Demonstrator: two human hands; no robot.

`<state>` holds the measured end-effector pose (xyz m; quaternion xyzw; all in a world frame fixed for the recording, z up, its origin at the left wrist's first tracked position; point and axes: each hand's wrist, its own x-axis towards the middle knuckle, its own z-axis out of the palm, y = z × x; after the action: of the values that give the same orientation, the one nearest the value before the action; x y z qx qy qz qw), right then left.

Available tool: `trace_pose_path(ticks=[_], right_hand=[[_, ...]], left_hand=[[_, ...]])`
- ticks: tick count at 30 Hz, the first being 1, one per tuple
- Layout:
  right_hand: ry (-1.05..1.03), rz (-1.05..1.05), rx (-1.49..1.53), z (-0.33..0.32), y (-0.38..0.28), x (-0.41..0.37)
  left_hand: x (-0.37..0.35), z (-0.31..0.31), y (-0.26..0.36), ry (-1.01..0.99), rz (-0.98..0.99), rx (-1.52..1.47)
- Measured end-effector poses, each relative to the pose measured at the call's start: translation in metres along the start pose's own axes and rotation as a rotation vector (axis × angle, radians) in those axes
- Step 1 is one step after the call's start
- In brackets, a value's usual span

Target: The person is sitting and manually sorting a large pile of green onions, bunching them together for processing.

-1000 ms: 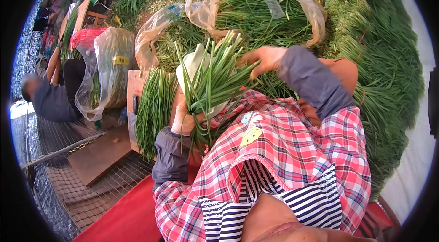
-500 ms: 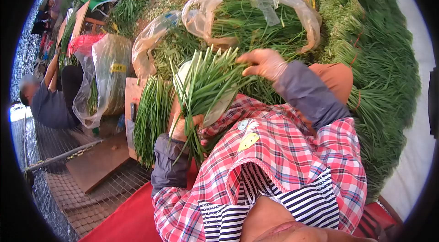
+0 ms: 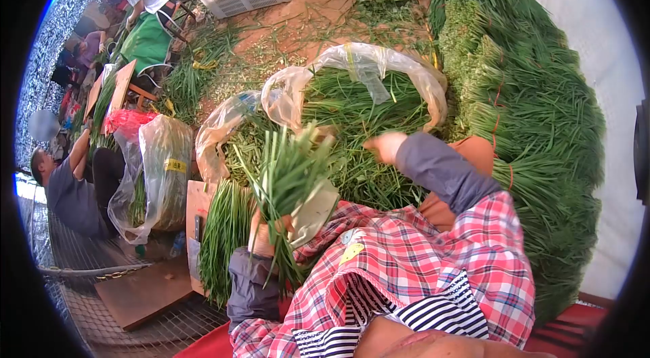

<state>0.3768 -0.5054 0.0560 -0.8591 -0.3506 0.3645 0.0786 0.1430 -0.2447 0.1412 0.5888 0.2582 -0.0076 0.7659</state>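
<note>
By the right edge of the board point(image 3: 200, 197), the left hand point(image 3: 261, 236) clasps green stalks point(image 3: 288, 167) slanting lengthwise outward; past a gap, the right hand point(image 3: 388, 147) blurs, spread and hold unclear.

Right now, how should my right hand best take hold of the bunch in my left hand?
Probably just above your left hand, coming from the right: the bunch gathers at that hand and fans out above it, and your right hand is on that side.

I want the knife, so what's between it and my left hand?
A pile of long green stalks lies on the board between the knife and your left hand, as the head view shows.
</note>
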Motion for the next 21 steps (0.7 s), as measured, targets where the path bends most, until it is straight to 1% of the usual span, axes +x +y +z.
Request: trace_pose_path(ticks=[2, 3, 4, 6, 9, 10, 12, 13, 14, 16, 18, 19, 20, 21], right_hand=[[-0.27, 0.185, -0.43, 0.006, -0.025, -0.03], [-0.259, 0.131, -0.126, 0.001, -0.019, -0.033], [-0.278, 0.031, 0.247, 0.009, -0.016, -0.026], [-0.309, -0.175, 1.022, 0.045, -0.014, -0.003], [-0.524, -0.02, 1.912, 0.056, -0.05, 0.028], [-0.354, -0.281, 1.987, 0.053, -0.064, 0.026], [0.027, -0.798, 2.055, 0.041, -0.088, 0.009], [-0.019, -0.627, 2.223, 0.039, -0.094, 0.004], [-0.118, -0.56, 2.358, 0.032, -0.099, 0.001], [-0.178, -0.504, 2.322, 0.032, -0.087, 0.006], [-0.115, -0.468, 2.363, 0.028, -0.086, -0.004], [-0.085, -0.45, 2.385, 0.027, -0.087, -0.009], [-0.047, -0.464, 2.339, 0.028, -0.088, -0.009], [-0.011, -0.479, 2.291, 0.03, -0.089, -0.009]], left_hand=[[0.009, 0.0, 0.012, 0.029, 0.026, 0.118], [0.016, -0.003, 0.006, 0.023, 0.127, 0.068], [0.026, -0.002, 0.004, 0.01, 0.173, 0.039], [0.041, 0.012, 0.009, 0.009, 0.192, 0.08], [0.055, 0.059, 0.015, 0.059, 0.56, 0.832], [0.056, 0.075, 0.012, 0.066, 0.673, 1.085], [0.054, 0.099, 0.004, -0.023, 0.454, 1.298], [0.055, 0.106, -0.006, 0.005, 0.654, 1.353], [0.049, 0.107, -0.013, -0.084, 0.61, 1.253], [0.032, 0.106, 0.004, -0.233, 0.422, 1.121], [0.035, 0.076, -0.003, -0.346, 0.47, 0.759], [0.031, 0.07, 0.013, -0.391, 0.298, 0.58], [0.036, 0.058, 0.013, -0.364, 0.225, 0.353], [0.042, 0.053, 0.009, -0.301, 0.203, 0.124]])
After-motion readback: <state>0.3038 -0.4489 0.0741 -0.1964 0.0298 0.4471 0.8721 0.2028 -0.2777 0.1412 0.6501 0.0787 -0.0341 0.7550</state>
